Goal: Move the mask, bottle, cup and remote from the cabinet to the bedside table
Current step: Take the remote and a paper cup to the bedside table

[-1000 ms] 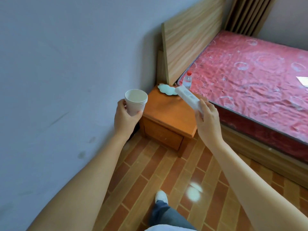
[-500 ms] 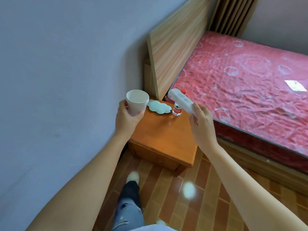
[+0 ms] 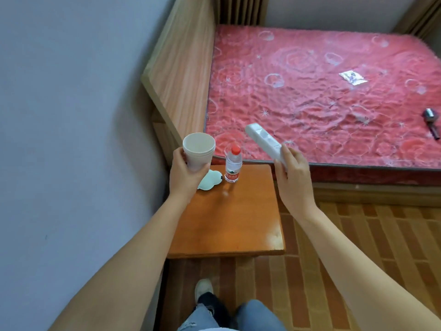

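Observation:
My left hand (image 3: 185,174) grips a white paper cup (image 3: 199,150), upright, held above the far left corner of the orange wooden bedside table (image 3: 229,223). My right hand (image 3: 292,174) holds a white remote (image 3: 265,142) by its lower end, tilted up and left over the table's far right edge. On the table's far side stands a small clear bottle (image 3: 233,164) with a red cap. A pale green mask (image 3: 210,180) lies flat left of the bottle, partly hidden by my left hand.
A bed with a red patterned mattress (image 3: 322,91) and wooden headboard (image 3: 181,68) lies right behind the table. A grey wall (image 3: 71,115) runs along the left. A small packet (image 3: 352,77) and a dark object (image 3: 431,119) lie on the mattress. My legs and shoe (image 3: 204,289) stand on the brick-patterned floor.
I have stepped close to the bedside table, which now lies right below my hands. Cup and remote stay in my hands, now over the table's far side.

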`<move>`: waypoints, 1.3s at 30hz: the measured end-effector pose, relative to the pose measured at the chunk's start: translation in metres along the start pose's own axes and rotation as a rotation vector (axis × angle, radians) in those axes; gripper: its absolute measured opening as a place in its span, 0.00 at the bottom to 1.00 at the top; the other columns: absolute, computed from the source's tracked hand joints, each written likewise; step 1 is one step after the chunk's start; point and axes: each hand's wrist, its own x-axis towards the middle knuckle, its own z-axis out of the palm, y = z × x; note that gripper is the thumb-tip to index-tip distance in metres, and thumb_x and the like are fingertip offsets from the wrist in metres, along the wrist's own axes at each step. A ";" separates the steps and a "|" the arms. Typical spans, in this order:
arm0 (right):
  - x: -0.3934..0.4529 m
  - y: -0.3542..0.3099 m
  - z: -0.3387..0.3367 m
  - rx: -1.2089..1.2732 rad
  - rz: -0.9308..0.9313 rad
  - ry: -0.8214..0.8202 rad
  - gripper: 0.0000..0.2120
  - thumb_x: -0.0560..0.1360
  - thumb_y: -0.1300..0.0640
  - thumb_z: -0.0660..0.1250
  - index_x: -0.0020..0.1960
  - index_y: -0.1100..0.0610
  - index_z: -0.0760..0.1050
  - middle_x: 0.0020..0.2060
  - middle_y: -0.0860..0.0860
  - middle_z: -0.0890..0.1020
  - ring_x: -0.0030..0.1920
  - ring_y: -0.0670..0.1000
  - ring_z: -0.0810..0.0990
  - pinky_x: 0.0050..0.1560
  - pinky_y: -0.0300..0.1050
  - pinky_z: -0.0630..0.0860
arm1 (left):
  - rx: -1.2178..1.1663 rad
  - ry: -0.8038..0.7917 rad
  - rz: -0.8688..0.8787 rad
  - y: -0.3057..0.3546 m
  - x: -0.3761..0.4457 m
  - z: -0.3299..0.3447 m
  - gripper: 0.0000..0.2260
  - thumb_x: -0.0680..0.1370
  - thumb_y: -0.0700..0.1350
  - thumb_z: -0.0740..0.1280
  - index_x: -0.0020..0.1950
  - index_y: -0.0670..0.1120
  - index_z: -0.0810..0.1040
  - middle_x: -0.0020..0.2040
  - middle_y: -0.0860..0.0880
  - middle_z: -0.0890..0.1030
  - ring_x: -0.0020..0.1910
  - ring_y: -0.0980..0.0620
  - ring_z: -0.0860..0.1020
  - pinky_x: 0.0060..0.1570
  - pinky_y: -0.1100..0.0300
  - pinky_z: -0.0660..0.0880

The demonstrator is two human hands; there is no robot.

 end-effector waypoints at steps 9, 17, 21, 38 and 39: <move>0.015 0.053 -0.008 -0.039 0.201 0.041 0.19 0.79 0.60 0.55 0.69 0.65 0.63 0.62 0.62 0.73 0.62 0.59 0.70 0.62 0.44 0.64 | -0.012 -0.158 0.002 -0.010 0.026 0.069 0.32 0.65 0.46 0.77 0.64 0.46 0.65 0.59 0.50 0.74 0.53 0.53 0.73 0.52 0.59 0.72; 0.022 0.097 0.000 0.057 0.306 -0.019 0.19 0.80 0.59 0.54 0.69 0.63 0.63 0.63 0.60 0.72 0.63 0.56 0.70 0.59 0.39 0.63 | 0.049 -0.211 -0.045 -0.029 0.015 0.101 0.30 0.67 0.44 0.76 0.65 0.47 0.64 0.57 0.55 0.71 0.55 0.55 0.71 0.50 0.61 0.68; 0.028 0.122 0.016 0.116 0.372 -0.053 0.19 0.80 0.58 0.53 0.70 0.62 0.63 0.64 0.59 0.72 0.64 0.55 0.70 0.59 0.37 0.62 | 0.143 -0.243 -0.057 -0.049 0.017 0.120 0.27 0.68 0.46 0.75 0.63 0.48 0.66 0.54 0.55 0.72 0.53 0.55 0.71 0.50 0.58 0.70; 0.021 0.253 0.144 0.138 0.520 -0.047 0.19 0.80 0.55 0.53 0.70 0.59 0.63 0.62 0.56 0.73 0.58 0.52 0.74 0.55 0.45 0.76 | 0.209 -0.336 -0.084 -0.191 0.060 0.272 0.28 0.68 0.49 0.74 0.63 0.49 0.66 0.59 0.51 0.76 0.56 0.52 0.74 0.53 0.59 0.70; 0.020 0.258 0.148 0.139 0.530 -0.046 0.20 0.80 0.54 0.53 0.70 0.59 0.63 0.62 0.56 0.73 0.58 0.52 0.74 0.56 0.46 0.76 | 0.209 -0.332 -0.076 -0.197 0.063 0.278 0.28 0.68 0.49 0.74 0.63 0.49 0.65 0.59 0.50 0.76 0.56 0.53 0.73 0.53 0.59 0.70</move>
